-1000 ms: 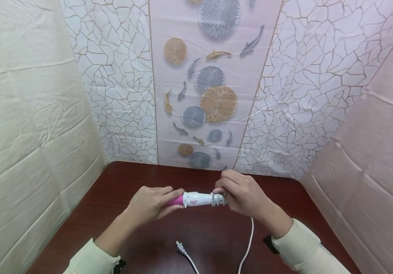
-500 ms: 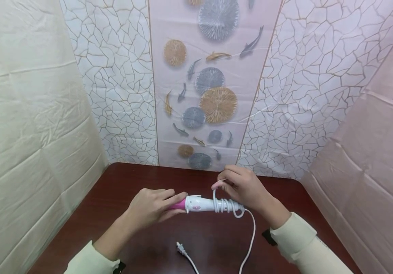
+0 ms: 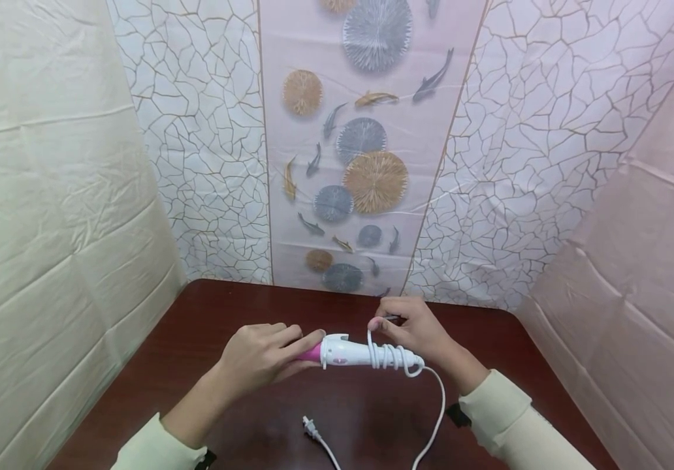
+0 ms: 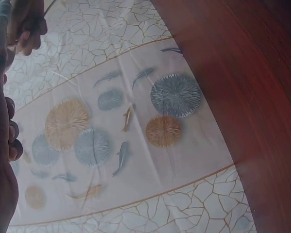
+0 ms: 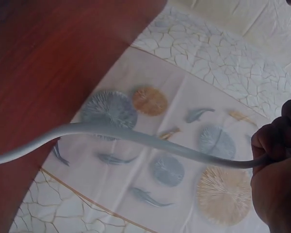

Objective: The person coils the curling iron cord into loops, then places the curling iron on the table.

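Head view; wand [image 3: 351, 353], pink barrel [image 3: 312, 353] between left fingers [image 3: 302, 344]

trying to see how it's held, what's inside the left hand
Inside the left hand is a pink part; a short bit shows beside the white handle. The left hand covers the rest, including its far end.

pale cream sleeves [image 3: 539, 444] end in broad cuffs [image 3: 494, 403], a small black piece [image 3: 458, 416] beside each. both hands [image 3: 257, 354] are bare.
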The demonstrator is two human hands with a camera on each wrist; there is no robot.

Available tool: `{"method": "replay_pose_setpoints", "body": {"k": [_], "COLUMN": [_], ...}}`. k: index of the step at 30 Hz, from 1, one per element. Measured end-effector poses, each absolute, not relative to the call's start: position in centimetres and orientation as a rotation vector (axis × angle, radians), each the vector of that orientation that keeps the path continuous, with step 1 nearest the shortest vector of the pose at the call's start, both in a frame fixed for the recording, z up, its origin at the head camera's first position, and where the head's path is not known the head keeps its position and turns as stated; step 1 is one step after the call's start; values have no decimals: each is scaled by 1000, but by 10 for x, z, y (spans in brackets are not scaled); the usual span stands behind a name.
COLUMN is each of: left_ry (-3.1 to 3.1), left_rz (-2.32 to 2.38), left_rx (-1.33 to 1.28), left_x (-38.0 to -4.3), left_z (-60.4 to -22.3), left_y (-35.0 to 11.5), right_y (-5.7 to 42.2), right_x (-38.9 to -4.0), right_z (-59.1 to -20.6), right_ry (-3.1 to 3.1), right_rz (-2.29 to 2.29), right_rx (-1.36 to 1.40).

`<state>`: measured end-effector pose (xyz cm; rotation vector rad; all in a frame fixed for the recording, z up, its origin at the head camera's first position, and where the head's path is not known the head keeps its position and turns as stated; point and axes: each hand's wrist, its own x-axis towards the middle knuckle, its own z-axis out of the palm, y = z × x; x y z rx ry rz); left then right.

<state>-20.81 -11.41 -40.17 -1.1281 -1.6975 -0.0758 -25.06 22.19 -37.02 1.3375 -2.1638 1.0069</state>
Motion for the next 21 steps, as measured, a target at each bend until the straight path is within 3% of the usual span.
{"method": "replay_pose_setpoints", "body": {"k": [21], "left_ry": [-1693], "left_rz": [-104], "left_rx": [-1042], "left_x": [-217], "left_z": [-401], "left_y": [-117], "right_y": [209], "right_x": [-227], "right_z": [-424], "right_ry": [-2298], "right_rz": [1149], "right_rx": [1230]}}
